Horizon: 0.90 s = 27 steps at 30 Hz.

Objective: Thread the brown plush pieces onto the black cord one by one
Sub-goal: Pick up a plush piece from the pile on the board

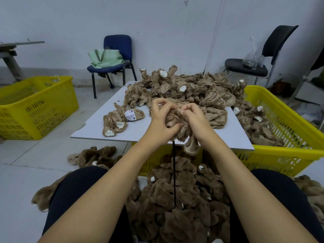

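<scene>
At the front edge of the grey board, both hands work one brown plush piece. My left hand grips its left side with curled fingers. My right hand pinches its top between thumb and fingertips. A black cord hangs straight down from under the piece into a bunch of threaded brown plush pieces between my knees. A large heap of loose plush pieces covers the back of the board. A few separate pieces lie at the board's left.
A yellow crate holding more plush sits under and right of the board. Another yellow crate stands on the floor at left. A blue chair with a green bag and a black chair stand by the wall. More plush lies on the floor.
</scene>
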Each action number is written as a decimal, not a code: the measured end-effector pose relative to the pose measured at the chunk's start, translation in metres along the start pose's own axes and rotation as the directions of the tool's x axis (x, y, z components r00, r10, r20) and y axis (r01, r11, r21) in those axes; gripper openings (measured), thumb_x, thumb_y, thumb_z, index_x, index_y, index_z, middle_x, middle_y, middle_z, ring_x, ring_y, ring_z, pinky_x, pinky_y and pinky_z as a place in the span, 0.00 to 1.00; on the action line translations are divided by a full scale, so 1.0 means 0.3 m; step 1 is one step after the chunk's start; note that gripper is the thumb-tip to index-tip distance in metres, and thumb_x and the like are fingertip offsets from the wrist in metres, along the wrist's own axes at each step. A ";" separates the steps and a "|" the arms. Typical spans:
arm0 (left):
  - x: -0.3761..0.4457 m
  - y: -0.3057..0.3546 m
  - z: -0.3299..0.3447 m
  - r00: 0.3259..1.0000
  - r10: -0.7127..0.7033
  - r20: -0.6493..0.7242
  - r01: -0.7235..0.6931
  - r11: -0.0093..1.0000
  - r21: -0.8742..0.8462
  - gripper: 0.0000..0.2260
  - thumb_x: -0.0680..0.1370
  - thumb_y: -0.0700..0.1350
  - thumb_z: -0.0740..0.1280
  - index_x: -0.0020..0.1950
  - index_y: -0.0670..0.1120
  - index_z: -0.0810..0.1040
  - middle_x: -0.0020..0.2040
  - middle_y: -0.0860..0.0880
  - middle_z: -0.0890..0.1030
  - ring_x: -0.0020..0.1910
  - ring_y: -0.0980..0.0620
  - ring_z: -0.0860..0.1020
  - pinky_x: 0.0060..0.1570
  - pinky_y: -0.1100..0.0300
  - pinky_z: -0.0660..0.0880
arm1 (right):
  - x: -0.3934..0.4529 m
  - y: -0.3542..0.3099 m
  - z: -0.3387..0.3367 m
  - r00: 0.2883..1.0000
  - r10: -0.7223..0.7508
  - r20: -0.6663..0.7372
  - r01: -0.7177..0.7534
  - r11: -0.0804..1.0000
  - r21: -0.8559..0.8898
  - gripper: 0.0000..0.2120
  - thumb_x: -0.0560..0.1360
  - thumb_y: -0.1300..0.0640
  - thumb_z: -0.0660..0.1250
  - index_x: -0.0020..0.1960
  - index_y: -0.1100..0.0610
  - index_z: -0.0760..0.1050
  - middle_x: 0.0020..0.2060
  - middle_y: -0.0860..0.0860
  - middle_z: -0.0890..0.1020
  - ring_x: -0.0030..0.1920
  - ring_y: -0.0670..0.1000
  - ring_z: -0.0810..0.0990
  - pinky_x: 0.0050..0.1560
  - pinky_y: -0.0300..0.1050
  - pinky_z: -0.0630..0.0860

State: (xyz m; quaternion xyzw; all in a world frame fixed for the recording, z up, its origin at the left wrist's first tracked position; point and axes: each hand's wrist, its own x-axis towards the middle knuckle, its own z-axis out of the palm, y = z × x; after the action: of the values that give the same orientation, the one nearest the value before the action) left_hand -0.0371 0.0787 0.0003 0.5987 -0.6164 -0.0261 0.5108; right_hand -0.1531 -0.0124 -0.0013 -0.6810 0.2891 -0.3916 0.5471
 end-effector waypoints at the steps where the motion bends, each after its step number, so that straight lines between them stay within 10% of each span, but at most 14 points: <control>1: 0.003 -0.008 -0.004 0.999 0.034 0.002 -0.034 0.999 0.024 0.16 0.74 0.39 0.76 0.55 0.48 0.73 0.62 0.48 0.62 0.61 0.55 0.68 0.64 0.73 0.64 | 0.001 0.010 0.007 0.999 0.054 0.004 -0.054 0.997 0.060 0.03 0.82 0.55 0.63 0.49 0.52 0.70 0.48 0.50 0.79 0.46 0.44 0.81 0.38 0.34 0.76; 5: 0.011 -0.038 -0.009 0.994 0.112 0.014 -0.113 0.990 0.081 0.16 0.73 0.41 0.77 0.58 0.45 0.76 0.62 0.49 0.62 0.63 0.56 0.66 0.66 0.71 0.64 | -0.004 0.048 0.020 0.972 0.136 0.189 -0.189 0.936 0.297 0.22 0.80 0.43 0.61 0.66 0.55 0.77 0.61 0.55 0.83 0.62 0.53 0.81 0.58 0.48 0.79; 9: 0.008 -0.035 -0.009 0.994 0.084 0.064 -0.088 0.995 0.053 0.16 0.74 0.39 0.75 0.58 0.42 0.74 0.62 0.48 0.65 0.65 0.51 0.67 0.67 0.63 0.67 | -0.013 0.030 0.028 0.957 0.120 0.265 -0.203 0.928 0.313 0.29 0.76 0.30 0.62 0.61 0.53 0.82 0.46 0.54 0.85 0.35 0.48 0.81 0.33 0.39 0.76; 12: 0.003 -0.026 -0.001 0.997 0.032 0.065 -0.033 0.999 0.016 0.17 0.74 0.39 0.72 0.59 0.42 0.70 0.60 0.46 0.67 0.62 0.49 0.69 0.62 0.60 0.68 | -0.011 0.049 0.042 0.970 0.156 0.188 -0.205 0.939 0.277 0.17 0.78 0.39 0.66 0.48 0.53 0.82 0.33 0.53 0.78 0.23 0.47 0.70 0.23 0.38 0.67; 17: -0.005 -0.023 0.006 0.971 -0.182 0.155 0.189 0.981 -0.031 0.25 0.72 0.50 0.66 0.67 0.51 0.66 0.64 0.52 0.66 0.64 0.52 0.69 0.63 0.57 0.70 | -0.033 0.069 0.063 0.981 0.191 0.043 -0.193 0.912 0.363 0.13 0.78 0.51 0.67 0.60 0.55 0.73 0.29 0.49 0.79 0.22 0.47 0.73 0.23 0.38 0.69; 21: 0.022 -0.006 0.005 0.912 -0.342 0.226 0.389 0.896 -0.213 0.18 0.75 0.54 0.61 0.63 0.52 0.70 0.63 0.47 0.71 0.61 0.51 0.74 0.58 0.55 0.74 | -0.043 0.073 0.069 0.995 0.102 0.008 -0.098 0.928 0.359 0.08 0.77 0.54 0.66 0.55 0.48 0.78 0.38 0.50 0.84 0.33 0.48 0.83 0.29 0.40 0.76; 24: 0.018 -0.014 0.003 0.873 -0.449 0.189 0.487 0.815 -0.313 0.10 0.83 0.54 0.62 0.57 0.48 0.71 0.50 0.46 0.78 0.39 0.59 0.81 0.37 0.64 0.77 | -0.043 0.067 0.082 0.993 0.113 0.031 -0.116 0.918 0.378 0.16 0.80 0.58 0.64 0.66 0.49 0.75 0.50 0.55 0.86 0.43 0.52 0.87 0.36 0.45 0.80; 27: 0.009 -0.026 -0.007 0.852 -0.488 0.190 0.523 0.789 -0.323 0.11 0.82 0.52 0.66 0.56 0.45 0.72 0.47 0.47 0.78 0.37 0.58 0.80 0.34 0.64 0.77 | -0.048 0.056 0.082 0.990 0.141 0.031 -0.142 0.904 0.403 0.18 0.79 0.63 0.59 0.65 0.50 0.76 0.48 0.57 0.86 0.36 0.50 0.86 0.31 0.41 0.78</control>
State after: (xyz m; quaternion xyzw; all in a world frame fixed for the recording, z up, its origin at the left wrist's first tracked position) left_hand -0.0295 0.0756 -0.0020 0.6350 -0.4418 -0.3040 0.5561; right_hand -0.1393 0.0082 -0.0230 -0.5308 0.2500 -0.4017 0.7032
